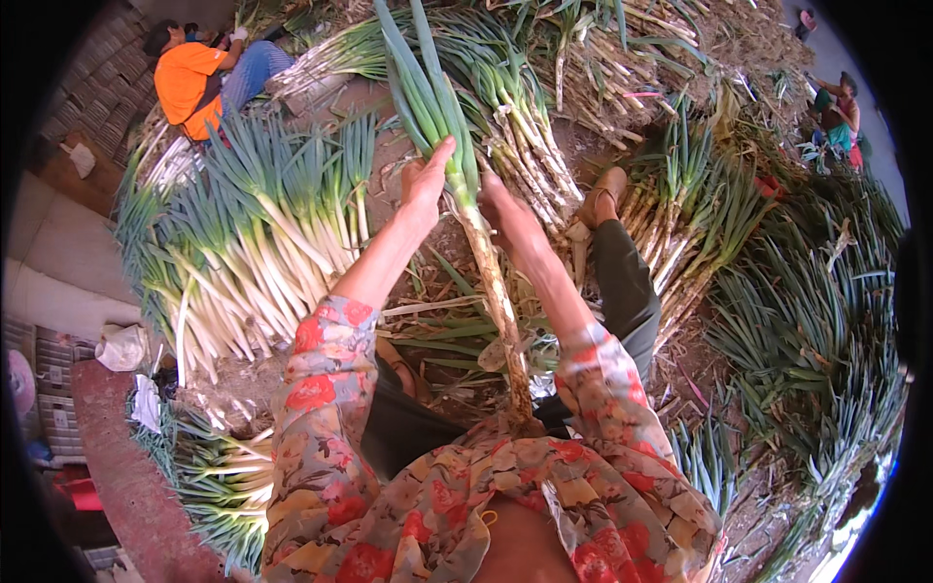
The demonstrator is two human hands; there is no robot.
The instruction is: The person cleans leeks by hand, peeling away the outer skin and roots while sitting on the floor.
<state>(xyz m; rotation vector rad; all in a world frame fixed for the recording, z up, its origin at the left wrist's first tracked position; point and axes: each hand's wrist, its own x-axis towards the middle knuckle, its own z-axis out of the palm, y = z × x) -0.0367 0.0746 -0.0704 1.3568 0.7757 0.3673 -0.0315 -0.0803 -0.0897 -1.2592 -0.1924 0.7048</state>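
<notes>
One long green onion [490,273] lies lengthwise in front of me, its green leaves pointing away and its rooted end by my lap. Its lower stalk wears brown, soiled outer skin. My left hand [425,182] grips it where the leaves meet the stalk, with the thumb along the leaves. Close against the stalk's right side is my right hand [504,211], blurred. Its fingertips are partly hidden, so I cannot tell whether they pinch a leaf or skin. Stripped leaves [455,331] litter the ground between my legs.
White-stalked, cleaned green onions [248,248] lie in a row at left. Unpeeled bundles [532,153] lie ahead, and a large leafy heap [802,313] is at right. A person in an orange shirt [188,80] sits far left; another person [842,116] is far right.
</notes>
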